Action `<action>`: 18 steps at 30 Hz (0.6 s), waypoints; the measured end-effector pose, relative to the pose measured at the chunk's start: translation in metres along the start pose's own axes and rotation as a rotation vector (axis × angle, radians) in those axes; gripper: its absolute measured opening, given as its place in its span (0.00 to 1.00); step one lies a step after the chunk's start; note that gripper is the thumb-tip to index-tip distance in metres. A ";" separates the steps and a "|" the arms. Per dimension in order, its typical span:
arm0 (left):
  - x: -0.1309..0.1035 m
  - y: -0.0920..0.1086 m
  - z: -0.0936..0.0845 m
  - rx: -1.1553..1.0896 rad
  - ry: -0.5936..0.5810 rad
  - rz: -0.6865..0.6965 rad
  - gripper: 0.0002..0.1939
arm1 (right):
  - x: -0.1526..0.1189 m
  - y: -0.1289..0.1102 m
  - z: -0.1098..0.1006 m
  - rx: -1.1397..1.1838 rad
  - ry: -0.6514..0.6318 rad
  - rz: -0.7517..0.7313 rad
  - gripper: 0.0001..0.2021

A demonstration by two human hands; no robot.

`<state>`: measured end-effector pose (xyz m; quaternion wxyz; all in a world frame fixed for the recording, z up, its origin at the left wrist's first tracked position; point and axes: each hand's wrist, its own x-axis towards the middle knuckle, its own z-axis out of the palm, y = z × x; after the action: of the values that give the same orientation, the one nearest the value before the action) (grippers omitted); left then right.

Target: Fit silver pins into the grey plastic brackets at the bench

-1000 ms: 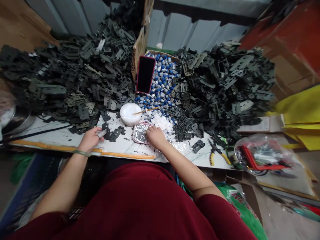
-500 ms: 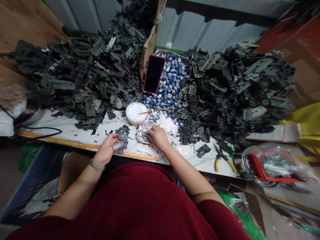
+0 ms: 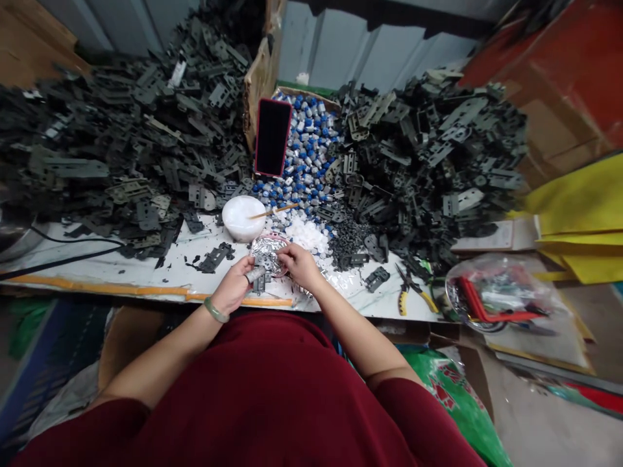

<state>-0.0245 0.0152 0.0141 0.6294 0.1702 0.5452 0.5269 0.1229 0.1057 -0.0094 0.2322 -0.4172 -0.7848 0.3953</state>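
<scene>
A grey plastic part [image 3: 261, 280] is held in my left hand [image 3: 234, 285], its fingers closed round it near the table's front edge. Just right of it, my right hand [image 3: 299, 266] has thumb and fingers pinched together; whatever is between them is too small to make out. Behind both hands lies a tray of small silver pins [image 3: 267, 246], partly covered by the part and my right fingers. A white bowl [image 3: 242, 219] with a thin stick across its rim stands behind the tray. Small white pieces [image 3: 307, 235] are heaped to the right of the bowl.
Piles of dark grey parts rise at the left [image 3: 146, 143] and right [image 3: 418, 149]. Between them are blue and white pieces [image 3: 309, 149] and a leaning phone [image 3: 272, 137]. Yellow-handled pliers [image 3: 411, 295] and a plastic bag [image 3: 506, 292] are at the right.
My left hand has brought the grey part rightward to the tray, beside my right hand. My right hand has drawn back slightly from the pins. The camera view has shifted.
</scene>
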 end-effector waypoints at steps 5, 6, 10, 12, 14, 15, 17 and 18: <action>-0.002 -0.005 0.001 0.044 0.034 0.022 0.18 | -0.009 -0.009 -0.005 0.186 0.121 -0.051 0.04; -0.002 -0.006 0.001 0.058 0.040 0.026 0.18 | -0.009 -0.011 -0.005 0.208 0.128 -0.060 0.04; -0.001 -0.011 0.001 0.099 0.024 0.043 0.17 | -0.010 -0.016 -0.003 0.278 0.068 -0.016 0.04; -0.001 -0.012 0.001 0.102 0.005 0.055 0.18 | -0.011 -0.016 -0.001 0.295 0.059 0.025 0.04; -0.002 -0.012 0.002 0.103 -0.010 0.064 0.18 | -0.012 -0.016 0.001 0.273 0.066 0.022 0.04; -0.002 -0.012 0.001 0.104 -0.014 0.065 0.17 | -0.013 -0.016 0.001 0.238 0.065 -0.001 0.04; -0.003 -0.014 0.000 0.113 -0.016 0.062 0.16 | -0.015 -0.017 0.002 0.116 0.045 -0.072 0.04; -0.003 -0.015 0.000 0.119 -0.017 0.063 0.16 | -0.016 -0.018 0.002 0.038 0.029 -0.110 0.05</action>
<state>-0.0173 0.0070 0.0039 0.6061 0.2287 0.5644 0.5116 0.1214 0.0855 0.0034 0.2727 -0.3747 -0.7953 0.3909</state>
